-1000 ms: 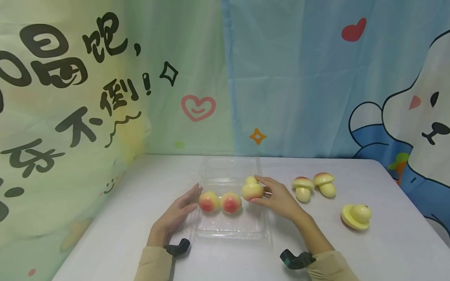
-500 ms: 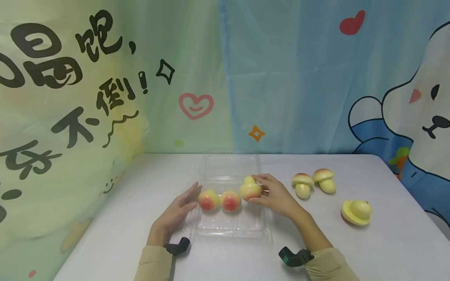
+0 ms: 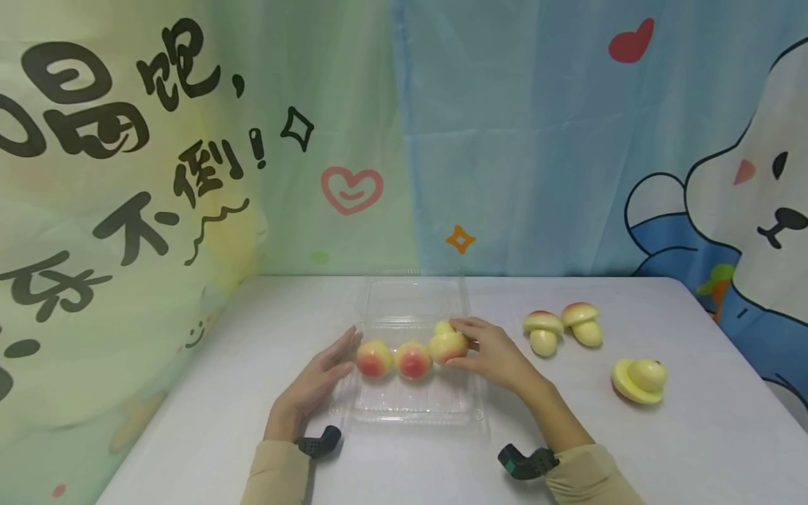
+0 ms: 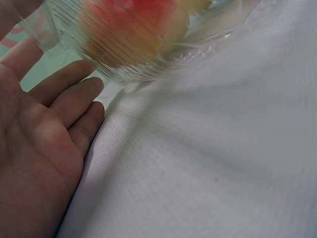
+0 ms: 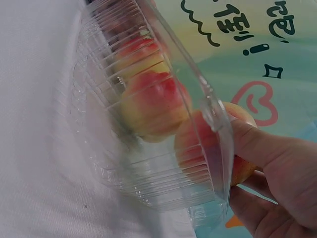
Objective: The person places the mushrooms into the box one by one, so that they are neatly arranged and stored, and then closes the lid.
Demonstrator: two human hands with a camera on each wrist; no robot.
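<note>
A clear plastic clamshell box point(image 3: 413, 419) lies with its lid laid back. Inside it, two toy mushrooms with red-and-yellow caps sit side by side: the left mushroom point(image 3: 375, 360) and the middle mushroom point(image 3: 414, 362). My right hand point(image 3: 495, 354) pinches a third mushroom point(image 3: 447, 345), cap down and stem up, beside the middle one at the box's right end. In the right wrist view this cap point(image 5: 198, 146) shows through the box's wall. My left hand point(image 3: 322, 375) rests along the left side, fingers point(image 4: 74, 101) loosely extended at the wall.
To the right of the box, two mushrooms lie close together, a left one point(image 3: 543, 333) and a right one point(image 3: 583, 324). Nearer the front right is another mushroom point(image 3: 640, 382), stem up. A printed curtain point(image 3: 505, 140) hangs behind the white table point(image 3: 303, 301).
My right hand has shifted slightly left and lower with the mushroom, bringing it closer to the middle one. My left hand stays at the box's side.
</note>
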